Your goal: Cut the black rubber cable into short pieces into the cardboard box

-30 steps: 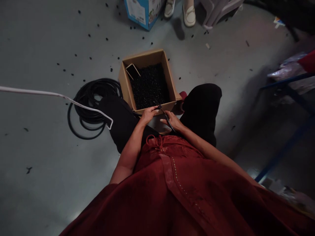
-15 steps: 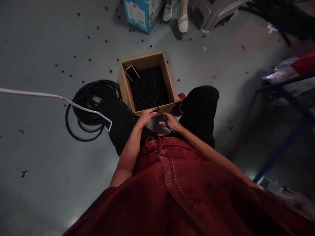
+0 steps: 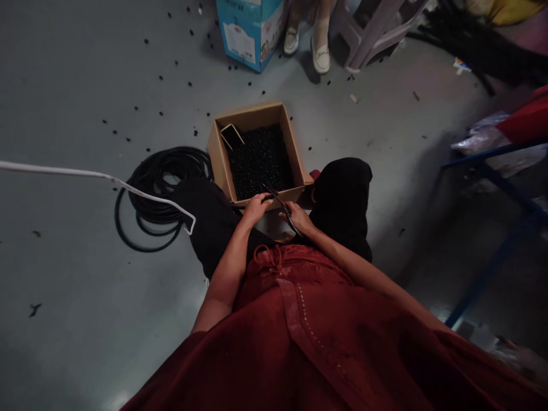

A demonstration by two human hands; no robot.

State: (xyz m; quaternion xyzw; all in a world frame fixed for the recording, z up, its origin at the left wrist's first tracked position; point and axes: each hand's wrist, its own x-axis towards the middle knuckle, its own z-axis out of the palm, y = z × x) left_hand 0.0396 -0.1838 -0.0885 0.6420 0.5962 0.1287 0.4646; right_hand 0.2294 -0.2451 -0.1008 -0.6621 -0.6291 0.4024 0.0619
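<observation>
"Hands?"

"Right hand (image 3: 298, 218) is gripping a scissors-like tool (image 3: 282, 206), angling it over the carton's (image 3: 219, 164) near rim; left hand (image 3: 256, 209), back upward, is pinching a dark strip (image 3: 269, 197)."

"Labels?"

"Blue box (image 3: 252, 35) is showing illegible print."

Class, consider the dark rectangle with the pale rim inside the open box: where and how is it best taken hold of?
Probably by the two long edges of the dark rectangle, fingers coming down through the open top of the cardboard box. It looks flat, sits tilted in the far left corner, and shows its rim above the black pieces.
</observation>
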